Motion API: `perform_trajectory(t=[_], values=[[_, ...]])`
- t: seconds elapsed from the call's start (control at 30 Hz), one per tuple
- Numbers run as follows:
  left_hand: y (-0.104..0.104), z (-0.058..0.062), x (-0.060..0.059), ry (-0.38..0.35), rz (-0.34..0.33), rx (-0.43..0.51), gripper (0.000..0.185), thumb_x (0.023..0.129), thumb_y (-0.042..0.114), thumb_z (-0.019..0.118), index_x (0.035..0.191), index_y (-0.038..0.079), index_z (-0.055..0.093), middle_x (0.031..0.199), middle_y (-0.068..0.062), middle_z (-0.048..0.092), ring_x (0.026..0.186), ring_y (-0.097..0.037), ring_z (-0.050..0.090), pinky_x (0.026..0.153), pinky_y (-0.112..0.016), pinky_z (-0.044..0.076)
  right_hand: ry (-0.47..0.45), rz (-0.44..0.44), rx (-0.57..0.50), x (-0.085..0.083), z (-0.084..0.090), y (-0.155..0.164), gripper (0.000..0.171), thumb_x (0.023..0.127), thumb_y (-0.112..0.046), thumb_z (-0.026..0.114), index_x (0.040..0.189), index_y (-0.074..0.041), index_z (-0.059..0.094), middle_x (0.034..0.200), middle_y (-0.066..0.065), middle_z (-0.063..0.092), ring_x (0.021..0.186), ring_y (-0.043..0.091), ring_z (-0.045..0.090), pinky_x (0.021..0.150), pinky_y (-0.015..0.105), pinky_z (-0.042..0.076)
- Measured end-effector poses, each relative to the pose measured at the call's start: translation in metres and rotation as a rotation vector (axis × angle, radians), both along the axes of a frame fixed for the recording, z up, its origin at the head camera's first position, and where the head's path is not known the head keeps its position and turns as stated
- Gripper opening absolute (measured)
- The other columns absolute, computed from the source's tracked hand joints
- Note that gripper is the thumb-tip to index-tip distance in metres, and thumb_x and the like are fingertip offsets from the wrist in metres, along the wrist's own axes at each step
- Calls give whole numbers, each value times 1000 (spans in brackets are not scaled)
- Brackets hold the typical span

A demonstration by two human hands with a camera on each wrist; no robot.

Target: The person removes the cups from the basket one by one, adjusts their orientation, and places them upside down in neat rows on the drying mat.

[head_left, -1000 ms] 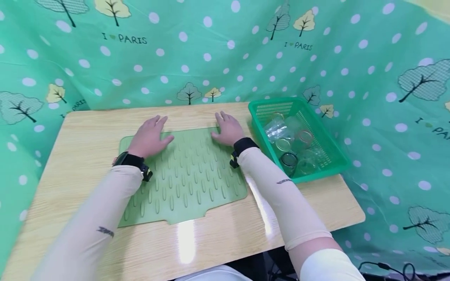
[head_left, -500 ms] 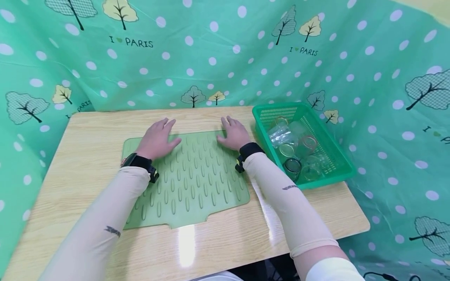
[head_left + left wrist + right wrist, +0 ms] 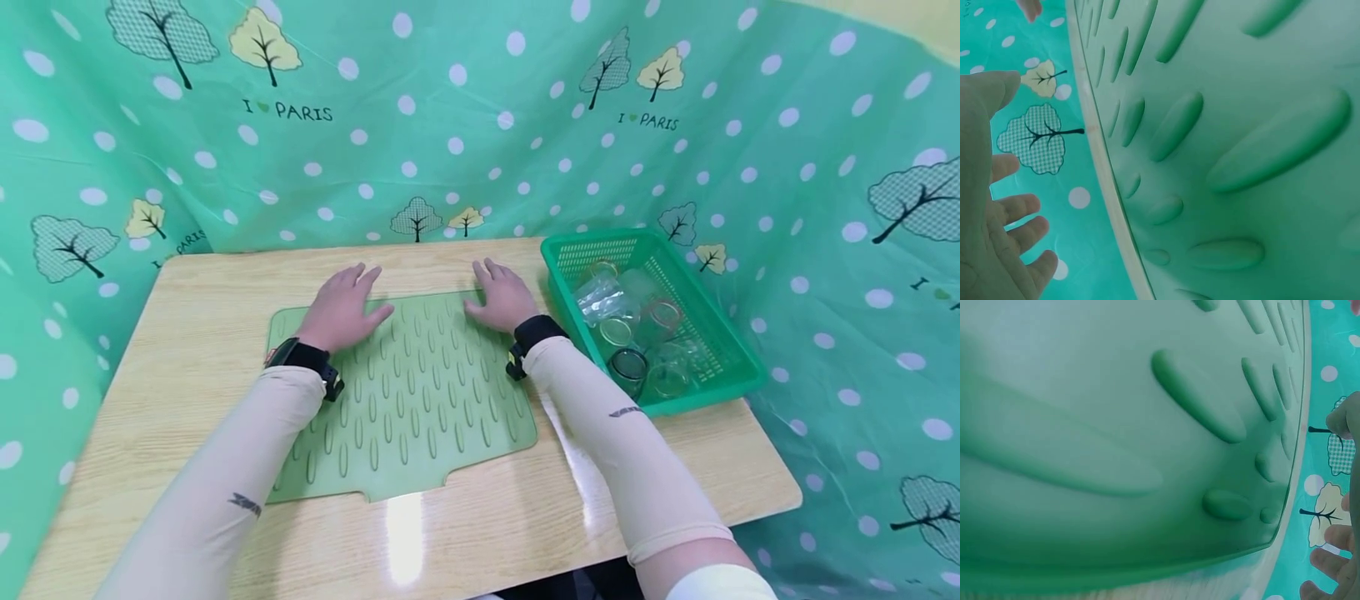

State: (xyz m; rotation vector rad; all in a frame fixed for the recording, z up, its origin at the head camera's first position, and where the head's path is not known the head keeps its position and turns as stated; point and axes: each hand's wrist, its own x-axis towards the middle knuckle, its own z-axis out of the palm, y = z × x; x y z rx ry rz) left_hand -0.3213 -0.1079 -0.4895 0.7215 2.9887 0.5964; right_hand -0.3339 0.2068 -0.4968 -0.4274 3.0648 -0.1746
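A light green mat (image 3: 412,392) with raised oval ridges lies flat on the table. Over its far left part is my left hand (image 3: 339,310), thumb spread from the fingers and nothing held. My right hand (image 3: 504,298) is at the mat's far right corner, fingers extended toward the back and likewise holding nothing. In the left wrist view the left hand (image 3: 982,200) shows relaxed fingers beside the mat's ridges (image 3: 1175,128). The right wrist view catches only part of the right hand (image 3: 1350,444) at its edge, past the mat's rim.
Right of the mat stands a green plastic basket (image 3: 722,321) holding several clear glass cups (image 3: 600,298) and one dark glass (image 3: 628,367). The wooden table (image 3: 187,358) backs onto a green dotted curtain (image 3: 465,108), which also hangs along both sides.
The head view has shifted, so the table, mat and basket sit a little lower and farther right in it. Both hands keep nearly the same place over the mat.
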Motion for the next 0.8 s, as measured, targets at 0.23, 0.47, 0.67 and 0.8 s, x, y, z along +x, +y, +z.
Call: perform_trajectory(t=[0.23,0.47,0.67,0.8], values=[[-1,-5,-4,5,-4,4,78,104,48,54,163,4,26,164,-31,23,152,-49,20,125,-61,14,26,56,21,0,8,-5,83,102,-52,53,166,-12,20,169,17,24,153,36,28,127,45,24],[-1,-7,-5,-15,1,24,77,105,46,54,163,5,26,165,-30,23,152,-49,20,125,-62,14,91,141,45,-1,21,-11,83,102,-50,56,166,-10,21,169,17,23,153,36,29,127,45,23],[-2,-8,-1,-47,10,30,76,105,45,54,163,5,27,164,-31,25,149,-52,24,121,-67,22,119,173,80,11,54,-9,82,101,-46,59,166,-11,22,169,15,24,153,35,29,126,46,25],[-8,-11,2,-65,10,26,76,105,44,55,162,2,28,162,-33,27,147,-54,27,120,-68,24,121,227,79,22,84,1,80,102,-40,62,165,-8,24,168,16,27,153,35,30,125,50,28]])
